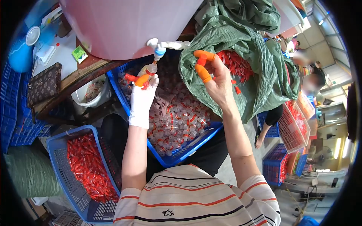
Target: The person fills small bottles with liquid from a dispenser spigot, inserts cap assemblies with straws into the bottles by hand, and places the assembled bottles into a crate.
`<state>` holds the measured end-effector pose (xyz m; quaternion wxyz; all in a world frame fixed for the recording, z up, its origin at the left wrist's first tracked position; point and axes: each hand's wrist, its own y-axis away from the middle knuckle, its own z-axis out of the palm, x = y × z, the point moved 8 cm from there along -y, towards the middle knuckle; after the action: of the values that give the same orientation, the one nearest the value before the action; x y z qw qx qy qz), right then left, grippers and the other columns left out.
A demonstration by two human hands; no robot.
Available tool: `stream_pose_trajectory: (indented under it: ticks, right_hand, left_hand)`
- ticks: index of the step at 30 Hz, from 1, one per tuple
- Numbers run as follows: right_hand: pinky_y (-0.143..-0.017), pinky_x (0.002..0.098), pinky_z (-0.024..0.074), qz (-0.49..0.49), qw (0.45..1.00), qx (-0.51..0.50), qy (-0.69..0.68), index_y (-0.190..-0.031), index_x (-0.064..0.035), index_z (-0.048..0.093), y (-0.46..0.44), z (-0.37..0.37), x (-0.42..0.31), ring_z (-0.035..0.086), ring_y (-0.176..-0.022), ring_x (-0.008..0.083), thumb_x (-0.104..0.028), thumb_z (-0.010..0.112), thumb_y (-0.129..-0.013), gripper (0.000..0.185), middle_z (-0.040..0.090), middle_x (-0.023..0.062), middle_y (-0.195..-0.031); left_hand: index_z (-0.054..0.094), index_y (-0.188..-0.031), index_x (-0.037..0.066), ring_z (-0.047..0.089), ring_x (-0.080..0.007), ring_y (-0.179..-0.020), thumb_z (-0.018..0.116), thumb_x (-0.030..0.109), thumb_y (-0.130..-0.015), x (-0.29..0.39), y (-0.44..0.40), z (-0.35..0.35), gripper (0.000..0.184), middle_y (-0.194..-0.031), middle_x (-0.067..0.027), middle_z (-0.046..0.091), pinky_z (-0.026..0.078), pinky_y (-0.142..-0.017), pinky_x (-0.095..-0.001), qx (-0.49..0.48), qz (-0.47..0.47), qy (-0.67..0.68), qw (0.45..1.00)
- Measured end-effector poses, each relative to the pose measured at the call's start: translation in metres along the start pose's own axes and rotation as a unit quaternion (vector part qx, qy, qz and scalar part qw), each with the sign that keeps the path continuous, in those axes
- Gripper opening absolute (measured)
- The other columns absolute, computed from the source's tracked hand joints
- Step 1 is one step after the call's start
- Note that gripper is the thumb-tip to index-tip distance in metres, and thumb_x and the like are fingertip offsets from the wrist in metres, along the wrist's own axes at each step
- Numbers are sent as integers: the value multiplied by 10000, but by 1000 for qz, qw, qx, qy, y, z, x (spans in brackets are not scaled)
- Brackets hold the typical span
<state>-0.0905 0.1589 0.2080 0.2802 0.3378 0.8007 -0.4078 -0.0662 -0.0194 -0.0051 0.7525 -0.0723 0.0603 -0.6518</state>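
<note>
Bottle (pixel 152 68) in left hand's (pixel 144 84) grip: lower part hidden by fingers. Barrel (pixel 124 26) above grip: top cut off by picture edge. Co-workers (pixel 313 83), far right of grip: blurred.

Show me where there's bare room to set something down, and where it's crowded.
Bare room: the table between the patterned pouch and green box; the floor between the right arm and right-hand blue basket.
Crowded: the crate of small bottles, the sack of red pieces, most of the lower-left basket.
</note>
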Motion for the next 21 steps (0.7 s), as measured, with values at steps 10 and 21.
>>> stream_pose_trajectory:
  ticks: [10,21]
  right_hand:
    - [-709,316,526,52,997,-41,40,-1113,14,631,-31,35,25,685,-778,211,-58,660,-861,264,698,160,-892]
    - [-710,325,532,46,995,-57,72,-1125,26,620,-28,35,25,695,-809,225,-69,653,-872,272,686,177,-908]
  left_hand:
    - [445,-1350,-39,595,-305,-1098,474,170,-986,-14,-9,5,421,-1285,-201,550,489,-995,-438,85,-36,71,993]
    - [417,-1322,-66,556,-339,-1153,525,132,-952,-16,-8,6,433,-1369,-252,464,506,-971,-442,93,-41,126,987]
